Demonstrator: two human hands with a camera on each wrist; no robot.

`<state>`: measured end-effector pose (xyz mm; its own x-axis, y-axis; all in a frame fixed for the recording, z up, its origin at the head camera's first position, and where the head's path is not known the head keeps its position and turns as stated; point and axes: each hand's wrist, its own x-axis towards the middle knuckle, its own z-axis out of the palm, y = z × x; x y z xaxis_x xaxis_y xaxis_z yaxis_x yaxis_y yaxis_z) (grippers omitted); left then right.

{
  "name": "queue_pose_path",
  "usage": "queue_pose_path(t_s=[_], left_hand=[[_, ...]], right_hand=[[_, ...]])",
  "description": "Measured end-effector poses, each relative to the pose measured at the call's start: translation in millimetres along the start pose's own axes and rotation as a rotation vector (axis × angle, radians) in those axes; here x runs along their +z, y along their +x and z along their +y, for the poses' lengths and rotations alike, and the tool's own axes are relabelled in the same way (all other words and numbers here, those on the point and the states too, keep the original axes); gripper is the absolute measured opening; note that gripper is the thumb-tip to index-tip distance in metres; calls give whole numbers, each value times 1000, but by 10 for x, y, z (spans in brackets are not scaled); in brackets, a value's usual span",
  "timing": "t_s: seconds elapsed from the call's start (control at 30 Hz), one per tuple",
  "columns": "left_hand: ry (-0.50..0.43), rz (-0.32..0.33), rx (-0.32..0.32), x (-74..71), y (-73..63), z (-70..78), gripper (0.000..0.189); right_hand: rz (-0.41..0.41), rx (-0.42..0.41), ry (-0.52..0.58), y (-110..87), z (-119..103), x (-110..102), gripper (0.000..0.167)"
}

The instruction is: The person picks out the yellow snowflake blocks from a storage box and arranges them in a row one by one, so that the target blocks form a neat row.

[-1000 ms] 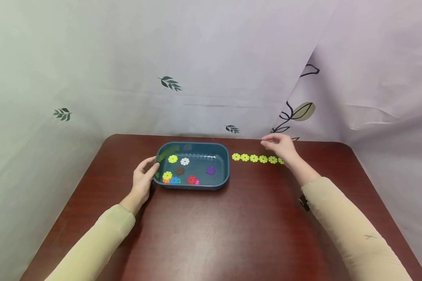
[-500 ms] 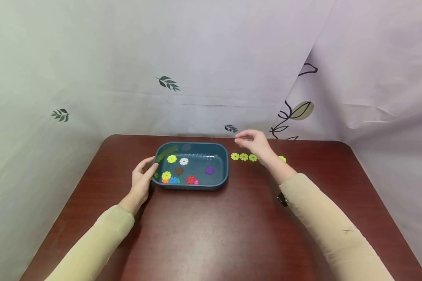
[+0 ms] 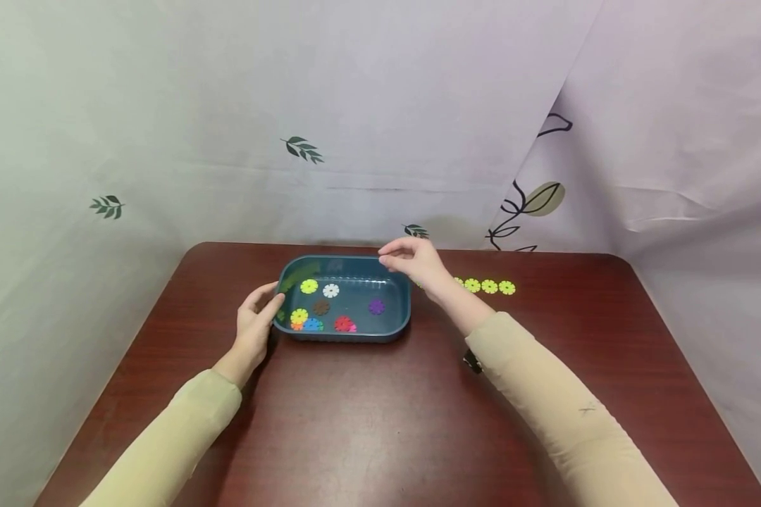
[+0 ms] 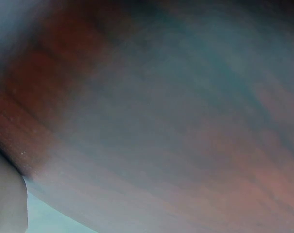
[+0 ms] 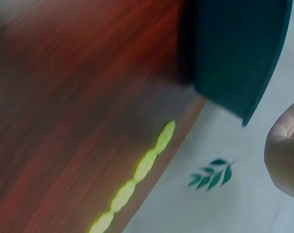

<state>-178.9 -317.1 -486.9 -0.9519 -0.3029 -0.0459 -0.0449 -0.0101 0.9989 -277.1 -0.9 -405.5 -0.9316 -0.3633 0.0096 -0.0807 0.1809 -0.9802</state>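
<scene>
In the head view my left hand (image 3: pixel 254 320) grips the left end of a dark blue plastic tray (image 3: pixel 342 338), thumb over the rim. Inside lie flower-shaped notched discs: yellow (image 3: pixel 308 286), white (image 3: pixel 331 290), brown (image 3: pixel 320 308), purple (image 3: pixel 377 307), red (image 3: pixel 344 323) and blue (image 3: pixel 313 324), with orange and pink ones partly covered. Over the tray's far right corner hovers my right hand (image 3: pixel 423 266), fingers loosely bent, nothing visible between them. A row of yellow discs (image 3: pixel 490 286) runs rightward from the tray, partly hidden by that hand; the right wrist view shows the row (image 5: pixel 144 165) too.
The tray stands near the back of a reddish-brown wooden table (image 3: pixel 368 422). A pale curtain (image 3: pixel 368 127) with leaf prints hangs right behind the table's back edge. The left wrist view is mostly blurred.
My right hand has moved left, from above the right part of the yellow row to the tray's right end. The left hand stays on the tray.
</scene>
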Motion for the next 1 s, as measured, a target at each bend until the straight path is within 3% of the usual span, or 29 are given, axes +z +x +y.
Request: queue_pose_path(t_s=[0.37, 1.0], left_hand=[[6, 3, -4, 9, 1, 2, 42], [3, 13, 6, 12, 14, -12, 41]], right_hand=[[-53, 3, 23, 73, -3, 468, 23], [-189, 2, 0, 123, 127, 1002, 22]])
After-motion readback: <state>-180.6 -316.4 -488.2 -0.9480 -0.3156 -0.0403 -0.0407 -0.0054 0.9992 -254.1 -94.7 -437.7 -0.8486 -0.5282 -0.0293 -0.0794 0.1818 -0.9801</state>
